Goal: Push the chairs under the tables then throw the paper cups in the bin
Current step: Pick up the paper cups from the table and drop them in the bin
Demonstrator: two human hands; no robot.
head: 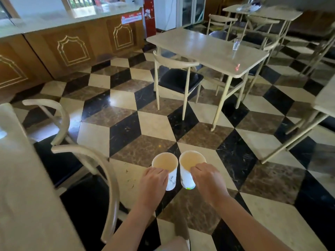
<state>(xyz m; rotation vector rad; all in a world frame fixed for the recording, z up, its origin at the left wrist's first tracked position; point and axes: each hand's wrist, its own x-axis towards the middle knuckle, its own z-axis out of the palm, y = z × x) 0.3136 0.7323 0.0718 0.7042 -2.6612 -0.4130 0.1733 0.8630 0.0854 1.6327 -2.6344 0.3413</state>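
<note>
With one paper cup pinched at the rim by the left hand and another cup by the right hand above the floor, the binning step is judged underway, though no bin is seen.

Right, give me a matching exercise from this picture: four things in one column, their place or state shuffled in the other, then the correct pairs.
Things:
1. left paper cup
2. right paper cup
3. clear glass
4. black-seated chair

Places or states:
A. stands on the middle table
B. held in the right hand
C. seat partly under the middle table
D. held in the left hand

Pairs: 1-D, 2-B, 3-A, 4-C
</note>
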